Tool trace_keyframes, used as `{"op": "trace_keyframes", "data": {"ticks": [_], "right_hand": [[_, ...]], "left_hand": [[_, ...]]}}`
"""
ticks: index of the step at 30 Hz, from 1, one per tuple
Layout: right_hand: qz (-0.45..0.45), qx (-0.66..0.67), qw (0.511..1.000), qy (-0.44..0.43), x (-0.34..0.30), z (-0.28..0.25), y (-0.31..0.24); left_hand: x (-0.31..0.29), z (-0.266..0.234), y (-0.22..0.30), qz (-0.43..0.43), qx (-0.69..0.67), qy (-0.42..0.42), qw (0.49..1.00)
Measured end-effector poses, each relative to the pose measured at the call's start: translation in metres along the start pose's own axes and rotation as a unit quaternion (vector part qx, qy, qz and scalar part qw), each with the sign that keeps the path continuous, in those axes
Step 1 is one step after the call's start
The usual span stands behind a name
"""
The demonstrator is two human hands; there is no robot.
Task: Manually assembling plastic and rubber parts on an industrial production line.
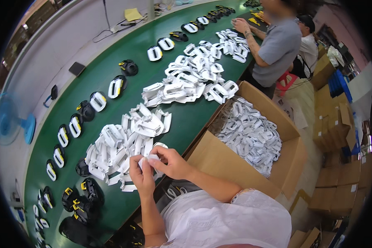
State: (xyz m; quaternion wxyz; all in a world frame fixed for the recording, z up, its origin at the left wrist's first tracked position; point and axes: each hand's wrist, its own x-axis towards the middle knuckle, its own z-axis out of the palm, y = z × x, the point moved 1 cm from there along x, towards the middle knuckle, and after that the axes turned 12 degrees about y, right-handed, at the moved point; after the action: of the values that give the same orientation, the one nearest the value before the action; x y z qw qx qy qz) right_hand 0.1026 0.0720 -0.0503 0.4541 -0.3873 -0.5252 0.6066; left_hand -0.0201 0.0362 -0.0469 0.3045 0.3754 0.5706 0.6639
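Close in front of my body, at the edge of the green table [161,142], both my hands are closed on one small white plastic part [148,160]. My left hand [142,177] pinches it from the left. From the right, my right hand [174,163] grips it with thumb and fingers. The fingers cover most of the part, so its full shape is hidden. Just beyond my hands lies a loose pile of white plastic frames [115,142]. A second, larger heap of white frames [182,84] lies farther along the table.
Black-and-yellow assemblies [87,202] stand left of me, and a line of white-topped black units [98,101] follows the far side. At my right is an open cardboard box [291,155] full of white parts. A co-worker [279,45] stands farther along; a blue fan [27,128] is at left.
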Motion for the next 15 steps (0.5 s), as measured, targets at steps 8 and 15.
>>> {"op": "trace_keyframes", "data": {"ticks": [8,15], "right_hand": [[-0.079,-0.107,0.989,0.070,-0.010,0.013,-0.015],[-0.219,-0.198,0.946,0.132,-0.016,0.019,-0.027]], "left_hand": [[-0.009,-0.004,0.002,-0.050,-0.019,-0.061,0.997],[-0.019,0.010,0.021,0.123,0.147,0.024,0.981]]}}
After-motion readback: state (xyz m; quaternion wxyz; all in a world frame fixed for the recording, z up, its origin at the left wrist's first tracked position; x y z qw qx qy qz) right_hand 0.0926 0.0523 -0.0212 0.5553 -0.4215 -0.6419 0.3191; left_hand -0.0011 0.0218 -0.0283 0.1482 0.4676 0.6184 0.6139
